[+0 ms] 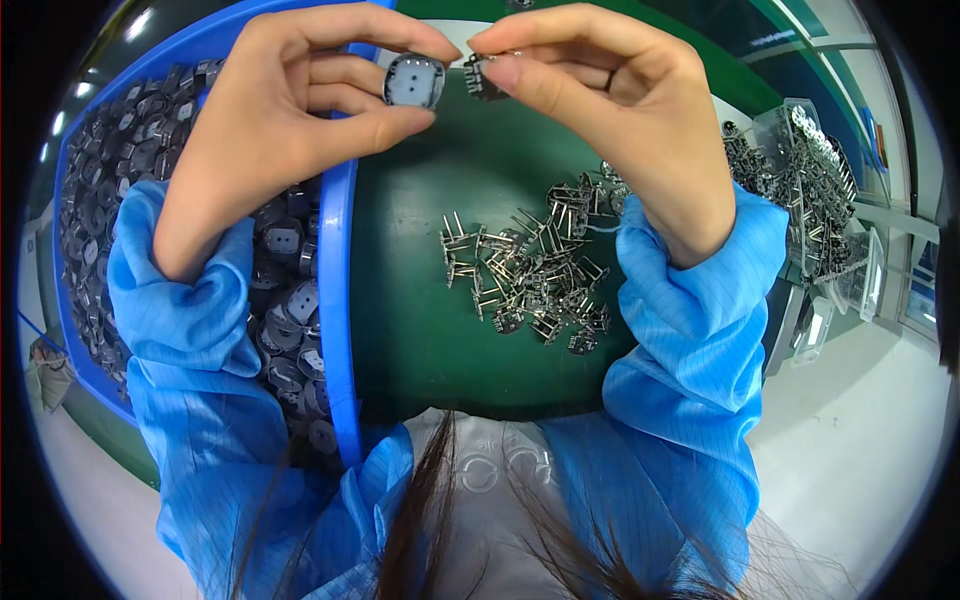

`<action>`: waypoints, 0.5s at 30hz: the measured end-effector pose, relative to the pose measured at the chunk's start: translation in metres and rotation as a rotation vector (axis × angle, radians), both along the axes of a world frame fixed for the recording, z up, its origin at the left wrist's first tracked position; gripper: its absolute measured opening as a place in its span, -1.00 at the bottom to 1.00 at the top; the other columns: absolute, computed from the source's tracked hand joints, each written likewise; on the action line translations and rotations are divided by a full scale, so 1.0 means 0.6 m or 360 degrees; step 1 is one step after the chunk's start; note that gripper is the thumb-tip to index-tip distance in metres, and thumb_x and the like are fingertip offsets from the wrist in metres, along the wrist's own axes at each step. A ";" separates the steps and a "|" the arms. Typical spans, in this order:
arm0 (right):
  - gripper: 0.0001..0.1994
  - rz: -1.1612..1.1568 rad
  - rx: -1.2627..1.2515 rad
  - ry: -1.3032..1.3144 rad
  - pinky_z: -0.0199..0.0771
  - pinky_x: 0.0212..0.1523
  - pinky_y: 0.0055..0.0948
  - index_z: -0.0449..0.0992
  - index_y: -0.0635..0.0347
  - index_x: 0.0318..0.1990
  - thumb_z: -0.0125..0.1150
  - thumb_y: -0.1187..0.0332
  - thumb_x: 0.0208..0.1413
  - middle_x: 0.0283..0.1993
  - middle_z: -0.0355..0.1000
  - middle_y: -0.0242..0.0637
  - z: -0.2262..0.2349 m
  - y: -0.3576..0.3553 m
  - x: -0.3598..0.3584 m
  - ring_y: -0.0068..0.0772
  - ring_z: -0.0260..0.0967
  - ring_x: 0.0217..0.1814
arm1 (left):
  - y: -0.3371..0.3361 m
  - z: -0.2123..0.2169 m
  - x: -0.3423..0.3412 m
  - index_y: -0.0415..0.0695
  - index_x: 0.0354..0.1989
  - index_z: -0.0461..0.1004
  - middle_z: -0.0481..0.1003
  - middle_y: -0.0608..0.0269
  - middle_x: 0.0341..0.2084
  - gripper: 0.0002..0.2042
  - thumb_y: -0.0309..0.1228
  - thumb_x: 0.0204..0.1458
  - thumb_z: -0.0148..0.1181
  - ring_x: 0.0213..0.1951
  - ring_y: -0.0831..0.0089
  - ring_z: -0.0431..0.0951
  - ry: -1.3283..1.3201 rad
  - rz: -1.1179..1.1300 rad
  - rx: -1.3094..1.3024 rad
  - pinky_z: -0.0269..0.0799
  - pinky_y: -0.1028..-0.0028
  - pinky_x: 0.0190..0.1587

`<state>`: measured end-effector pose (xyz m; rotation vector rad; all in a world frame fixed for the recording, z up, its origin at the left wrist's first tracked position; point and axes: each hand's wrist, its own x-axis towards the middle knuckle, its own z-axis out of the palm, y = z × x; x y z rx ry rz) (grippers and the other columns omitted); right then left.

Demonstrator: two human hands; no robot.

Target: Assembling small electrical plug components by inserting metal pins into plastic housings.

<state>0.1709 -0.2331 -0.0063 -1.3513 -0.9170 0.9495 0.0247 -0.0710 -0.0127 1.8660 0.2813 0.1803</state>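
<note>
Between the thumb and fingers of my left hand is a small rounded plastic housing, grey inside with a dark rim and two small holes. My right hand pinches a small dark circuit board with metal parts on it. Both pieces are held up close together at the far side of the table, the board just right of the housing with a narrow gap between. Below my hands, a loose pile of similar boards with metal pins lies on the green tabletop.
A large blue bin full of dark plastic housings stands on the left, under my left forearm. At the right, past my right sleeve, a clear plastic container is heaped with more pinned metal parts.
</note>
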 end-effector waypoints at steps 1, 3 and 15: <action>-0.80 0.0046 0.0019 0.0043 0.46 -0.21 -0.64 0.53 0.31 -0.17 0.19 0.62 0.01 -0.26 0.49 -0.24 -0.002 0.000 0.000 -0.51 0.43 -0.16 | 0.000 0.003 -0.003 -0.36 -0.10 0.41 0.45 0.21 -0.16 -0.63 -0.71 -0.17 0.25 -0.25 0.59 0.52 0.0001 0.0013 0.0008 0.45 0.69 -0.24; -0.85 -0.0075 0.0188 -0.0001 0.43 -0.31 -0.58 0.57 0.22 -0.27 0.23 0.56 -0.05 -0.32 0.50 -0.29 -0.025 0.006 -0.017 -0.51 0.43 -0.27 | 0.000 0.010 -0.007 -0.32 -0.10 0.43 0.45 0.24 -0.18 -0.61 -0.70 -0.19 0.28 -0.32 0.66 0.50 -0.0005 -0.0056 0.0110 0.42 0.72 -0.31; -0.87 -0.0213 0.0122 -0.0543 0.51 -0.25 -0.58 0.58 0.29 -0.30 0.31 0.54 -0.06 -0.31 0.52 -0.32 -0.019 0.008 -0.044 -0.52 0.47 -0.27 | -0.017 0.005 -0.005 -0.15 -0.37 0.31 0.39 0.38 -0.34 -0.53 -0.56 -0.43 0.53 -0.48 0.82 0.38 -0.0058 -0.0108 0.0189 0.26 0.79 -0.51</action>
